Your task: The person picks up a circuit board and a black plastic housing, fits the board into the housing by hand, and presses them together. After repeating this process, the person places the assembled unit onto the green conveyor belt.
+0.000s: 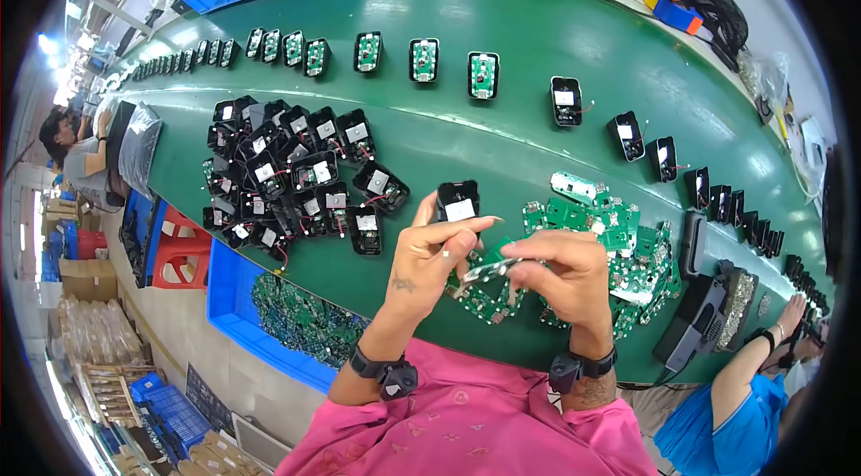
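Observation:
My left hand (pixel 420 259) is closed around a black plastic housing (pixel 459 200) with a white square part inside it. Its thumb and forefinger come together just below the housing; whether a wire is pinched between them is too small to tell. A green circuit board (pixel 489 273) is gripped on edge between the thumb and fingers of my right hand (pixel 567 275), close to the left fingertips. Beneath and beyond that hand lies a heap of green circuit boards (pixel 619 238). Left of my left hand, many black housings (pixel 265 171) with white squares and thin wires are piled up.
Across the green table (pixel 359 5) runs a curved row of housings, some with boards fitted (pixel 483 75), others with white squares (pixel 566 101). A blue bin of boards (pixel 296 319) stands below the table edge. Two co-workers, one at left (pixel 85 153), one at right (pixel 744 386), sit nearby.

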Available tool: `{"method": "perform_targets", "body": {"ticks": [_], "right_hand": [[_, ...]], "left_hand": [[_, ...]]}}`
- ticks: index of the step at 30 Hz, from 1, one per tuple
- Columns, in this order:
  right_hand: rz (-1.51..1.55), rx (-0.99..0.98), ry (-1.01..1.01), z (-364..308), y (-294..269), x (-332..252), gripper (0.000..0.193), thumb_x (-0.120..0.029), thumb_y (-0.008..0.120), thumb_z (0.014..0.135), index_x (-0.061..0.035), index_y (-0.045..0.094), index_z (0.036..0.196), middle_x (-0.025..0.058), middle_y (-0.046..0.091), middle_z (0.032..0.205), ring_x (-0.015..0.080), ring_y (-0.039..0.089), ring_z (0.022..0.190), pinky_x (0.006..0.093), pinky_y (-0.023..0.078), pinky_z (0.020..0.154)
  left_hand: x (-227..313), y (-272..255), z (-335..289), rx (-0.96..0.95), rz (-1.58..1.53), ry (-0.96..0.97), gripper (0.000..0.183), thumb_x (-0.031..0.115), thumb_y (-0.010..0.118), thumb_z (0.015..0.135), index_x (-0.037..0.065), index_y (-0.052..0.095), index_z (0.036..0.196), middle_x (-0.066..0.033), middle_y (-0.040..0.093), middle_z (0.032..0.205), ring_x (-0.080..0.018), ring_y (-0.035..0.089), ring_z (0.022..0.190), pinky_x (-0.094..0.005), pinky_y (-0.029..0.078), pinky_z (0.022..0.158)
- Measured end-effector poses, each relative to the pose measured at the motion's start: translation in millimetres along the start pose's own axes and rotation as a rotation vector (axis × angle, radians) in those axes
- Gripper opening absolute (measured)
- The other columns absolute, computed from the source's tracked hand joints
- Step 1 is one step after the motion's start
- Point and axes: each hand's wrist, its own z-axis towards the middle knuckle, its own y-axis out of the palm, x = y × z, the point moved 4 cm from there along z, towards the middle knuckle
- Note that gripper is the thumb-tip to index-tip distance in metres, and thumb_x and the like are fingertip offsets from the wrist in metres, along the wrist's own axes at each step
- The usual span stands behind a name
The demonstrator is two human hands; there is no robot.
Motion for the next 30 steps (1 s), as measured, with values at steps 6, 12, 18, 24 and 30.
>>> {"method": "perform_targets", "body": {"ticks": [6,12,18,24,30], "right_hand": [[-0.101,0.016,0.055,-1,8,0,0.019,-0.003,0.078,0.079,0.0020,0.072,0.096,0.0107,0.074,0.084,0.0147,0.070,0.067,0.0247,0.052,0.056],[-0.206,0.089,0.099,0,-1,5,0.017,-0.004,0.075,0.083,0.0007,0.068,0.098,0.0063,0.071,0.075,0.0101,0.068,0.063,0.0219,0.048,0.054],[-0.093,0.162,0.131,-3,-7,11,0.018,-0.003,0.075,0.082,-0.0007,0.068,0.098,0.0041,0.068,0.070,0.0085,0.066,0.064,0.0214,0.046,0.055],[-0.124,-0.066,0.080,0,-3,0,0.017,-0.007,0.079,0.078,-0.0025,0.071,0.092,0.0040,0.069,0.074,0.0121,0.064,0.062,0.0243,0.046,0.056],[-0.146,0.077,0.117,-1,-5,8,0.016,-0.006,0.077,0.080,-0.0003,0.070,0.093,0.0055,0.068,0.075,0.0099,0.062,0.062,0.0243,0.045,0.055]], "left_hand": [[16,18,3,0.011,0.546,0.265,0.026,0.008,0.074,0.084,0.011,0.076,0.110,-0.0161,0.041,0.137,-0.0214,0.065,0.093,-0.0327,0.055,0.079],[22,28,2,-0.041,0.633,0.363,0.030,-0.006,0.067,0.076,0.002,0.075,0.104,-0.0165,0.043,0.139,-0.0252,0.064,0.104,-0.0335,0.053,0.088],[26,28,4,-0.044,0.648,0.341,0.026,-0.002,0.070,0.079,0.006,0.076,0.103,-0.0196,0.047,0.134,-0.0273,0.069,0.095,-0.0345,0.055,0.075],[23,25,11,-0.034,0.720,0.344,0.014,0.003,0.072,0.081,0.004,0.075,0.094,-0.0202,0.049,0.131,-0.0270,0.066,0.086,-0.0351,0.052,0.075],[26,29,6,-0.072,0.815,0.489,0.022,-0.001,0.070,0.074,0.004,0.074,0.095,-0.0168,0.048,0.133,-0.0308,0.067,0.087,-0.0367,0.053,0.076]]}}
